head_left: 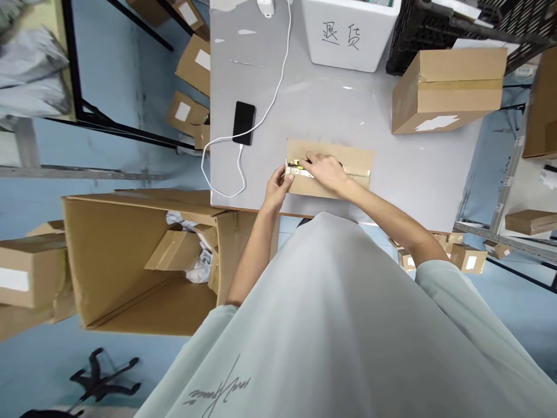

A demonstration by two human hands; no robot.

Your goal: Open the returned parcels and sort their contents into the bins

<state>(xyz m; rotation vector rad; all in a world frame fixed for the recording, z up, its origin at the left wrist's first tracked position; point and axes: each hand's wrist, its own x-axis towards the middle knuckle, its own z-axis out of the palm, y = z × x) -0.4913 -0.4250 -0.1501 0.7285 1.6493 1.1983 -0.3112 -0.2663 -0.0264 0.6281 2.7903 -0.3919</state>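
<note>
A small taped cardboard box [328,188] lies flat at the front edge of the table. My right hand [325,171] is closed around a yellow and black utility knife [296,165], its front end over the tape near the box's left end. The blade is too small to make out. My left hand [277,184] grips the left end of the same box, thumb on the near side and fingers at the edge. A strip of shiny tape [361,174] runs along the middle of the box top, partly covered by my right hand.
On the grey table [348,116] lie a black phone [244,123] and its white cable [278,87]. A white bin [348,35], a black crate [418,35] and a larger carton [450,93] stand at the back. A big open carton [143,215] is at lower left.
</note>
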